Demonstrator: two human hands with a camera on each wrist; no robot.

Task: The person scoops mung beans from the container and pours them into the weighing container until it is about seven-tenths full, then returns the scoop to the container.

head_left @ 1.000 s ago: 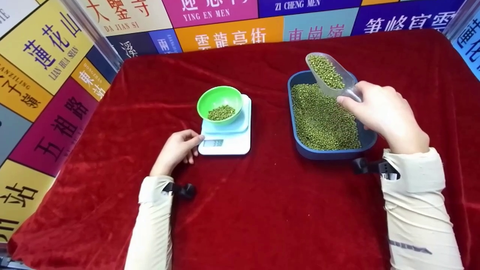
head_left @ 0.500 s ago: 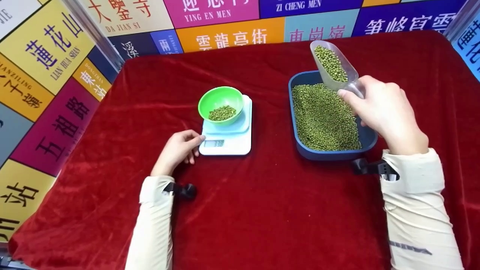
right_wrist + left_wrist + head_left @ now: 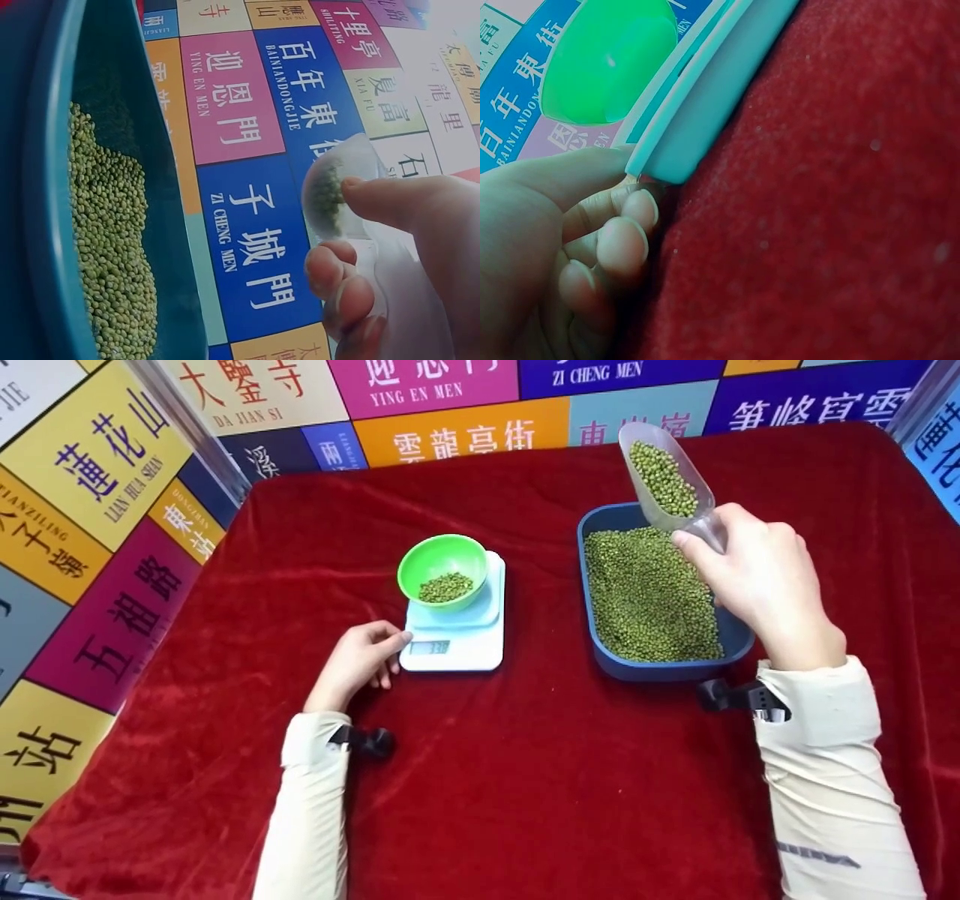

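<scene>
My right hand (image 3: 772, 577) grips the handle of a clear plastic scoop (image 3: 691, 472), which holds green mung beans and hangs above the far right part of a blue tub (image 3: 652, 669). More mung beans (image 3: 112, 277) cover the tub's bottom. To the left, a light green bowl (image 3: 418, 564) with a small heap of beans stands on a white kitchen scale (image 3: 480, 656). Digits show on the scale's display, too small to read surely. With thumb and index finger, my left hand (image 3: 356, 656) pinches the scale's near left corner; the other fingers curl beneath.
A wrinkled red velvet cloth (image 3: 540, 780) covers the table. Behind it and along the left side stand colourful panels (image 3: 457, 427) with Chinese lettering. Dark camera mounts (image 3: 371, 742) sit on both wrists.
My right hand has lifted the loaded scoop upward and slightly away from the tub. My left hand, the scale and the bowl stay in place.
</scene>
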